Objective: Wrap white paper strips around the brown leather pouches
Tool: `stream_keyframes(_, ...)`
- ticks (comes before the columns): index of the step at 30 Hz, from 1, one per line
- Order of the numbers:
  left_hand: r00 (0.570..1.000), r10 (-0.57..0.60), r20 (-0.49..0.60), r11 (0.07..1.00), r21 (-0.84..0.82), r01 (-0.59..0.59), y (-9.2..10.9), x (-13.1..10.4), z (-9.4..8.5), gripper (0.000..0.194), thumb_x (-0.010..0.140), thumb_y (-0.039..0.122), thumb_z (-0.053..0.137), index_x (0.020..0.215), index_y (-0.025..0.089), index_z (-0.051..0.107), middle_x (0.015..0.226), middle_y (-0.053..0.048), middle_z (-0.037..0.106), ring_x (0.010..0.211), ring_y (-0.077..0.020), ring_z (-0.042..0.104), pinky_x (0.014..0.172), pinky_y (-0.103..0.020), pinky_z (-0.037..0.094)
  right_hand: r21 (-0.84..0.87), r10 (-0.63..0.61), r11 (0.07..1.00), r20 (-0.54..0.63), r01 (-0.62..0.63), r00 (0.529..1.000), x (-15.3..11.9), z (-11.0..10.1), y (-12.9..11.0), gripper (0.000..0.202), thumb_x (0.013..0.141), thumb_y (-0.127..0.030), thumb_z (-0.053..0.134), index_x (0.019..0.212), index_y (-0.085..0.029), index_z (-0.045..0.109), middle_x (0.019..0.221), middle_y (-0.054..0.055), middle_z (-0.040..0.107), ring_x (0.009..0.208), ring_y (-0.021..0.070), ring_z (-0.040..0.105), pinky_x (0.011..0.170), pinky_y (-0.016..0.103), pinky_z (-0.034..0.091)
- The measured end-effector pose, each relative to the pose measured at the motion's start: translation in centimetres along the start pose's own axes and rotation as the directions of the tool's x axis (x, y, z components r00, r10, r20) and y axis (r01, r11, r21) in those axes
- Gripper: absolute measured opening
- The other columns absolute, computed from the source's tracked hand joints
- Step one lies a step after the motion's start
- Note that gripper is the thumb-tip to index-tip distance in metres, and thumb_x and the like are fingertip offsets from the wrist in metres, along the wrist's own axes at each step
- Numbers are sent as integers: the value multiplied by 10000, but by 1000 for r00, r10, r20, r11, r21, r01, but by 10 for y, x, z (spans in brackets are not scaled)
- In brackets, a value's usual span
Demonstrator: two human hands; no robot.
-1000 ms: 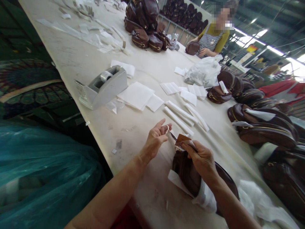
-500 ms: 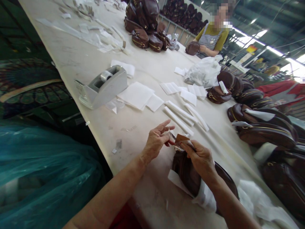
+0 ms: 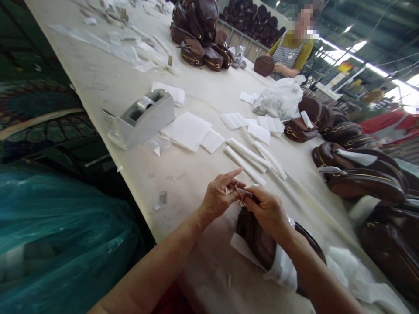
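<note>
My left hand (image 3: pixel 218 196) pinches a thin pale string (image 3: pixel 238 188) between thumb and fingers, its index finger pointing forward. Close against it, my right hand (image 3: pixel 270 213) grips a tag, seen nearly edge-on and mostly hidden by the fingers. The string runs between the two hands. Just below them, a dark brown leather bag (image 3: pixel 257 244) with a metal ring at its near end rests on the table. White wrapping paper (image 3: pixel 284 270) goes around part of the bag, and my right forearm covers some of it.
A grey tape dispenser (image 3: pixel 144 117) stands near the table's left edge. White paper sheets (image 3: pixel 186 128) and rolled white strips (image 3: pixel 245 163) lie ahead of my hands. Brown bags (image 3: pixel 366 179) line the right side. Across the table, a person (image 3: pixel 291 52) holds a round brown bag.
My right hand has moved left and turned, so the tag's brown face no longer shows. My hands are closer together, with the string drawn between them.
</note>
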State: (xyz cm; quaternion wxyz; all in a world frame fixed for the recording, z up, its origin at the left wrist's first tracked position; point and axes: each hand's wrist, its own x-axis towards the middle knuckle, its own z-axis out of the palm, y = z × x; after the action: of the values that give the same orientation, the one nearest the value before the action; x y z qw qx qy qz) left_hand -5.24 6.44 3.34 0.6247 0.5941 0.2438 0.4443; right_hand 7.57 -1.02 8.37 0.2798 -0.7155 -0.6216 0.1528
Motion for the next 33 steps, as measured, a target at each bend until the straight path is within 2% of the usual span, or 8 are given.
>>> stream_keyframes(4,995,40,-89,991,129,-28,0,0,0,477,670,77,724,1112,237,637,744,14,647,803,-129,575,781,-237,513,-43,-16,999,-40,14,999,2,4,0,147,790,-256,537,670,-189,591,578,-14,565,523,107,489,529,213,370)
stream_keyframes(7,994,-10,-104,996,84,18,2,0,0,450,673,73,683,1093,230,647,712,23,620,762,-125,572,704,-218,528,-13,5,1000,-74,-6,997,2,7,-3,105,749,-293,590,719,-193,583,582,-27,544,514,103,474,519,216,363)
stream_keyframes(13,997,-76,-13,994,-74,75,-2,-2,3,438,694,98,635,1123,187,622,674,37,613,587,-93,573,593,-202,520,346,287,906,-83,-242,954,1,4,-2,388,714,-521,637,905,-196,543,620,-48,531,503,105,485,498,228,396)
stream_keyframes(17,992,-100,-71,983,-160,87,-2,3,-2,386,643,84,690,1016,179,662,656,39,618,578,-82,569,599,-185,505,374,382,882,-204,-288,901,-2,-6,9,403,758,-545,568,928,-180,567,658,-21,556,563,117,508,569,255,433)
stream_keyframes(21,914,-291,-282,769,-637,49,0,19,-20,351,546,118,797,864,145,653,621,51,609,560,-66,573,593,-161,506,291,359,912,-221,-290,907,-16,-16,25,401,671,-463,646,951,-180,600,816,37,631,712,165,572,710,320,465)
stream_keyframes(24,837,-451,-310,579,-816,10,3,29,-31,273,543,50,791,747,134,631,665,33,640,598,-61,599,621,-143,516,167,364,929,-231,-331,902,-29,-30,42,370,725,-478,560,947,-190,630,884,64,657,826,211,597,831,387,448)
stream_keyframes(29,789,-541,-290,560,-825,80,19,35,-32,136,750,9,623,695,134,615,602,38,612,542,-49,572,583,-119,507,70,503,859,71,-507,862,-48,-68,81,448,764,-570,493,950,-195,652,1079,91,642,1102,295,520,994,439,347)
stream_keyframes(33,694,-664,-279,560,-801,213,30,31,-33,362,919,38,306,747,142,606,555,27,565,492,-66,542,518,-152,500,190,524,784,307,-591,794,-66,-96,94,485,729,-608,519,848,-165,677,978,60,675,1004,261,565,923,363,414)
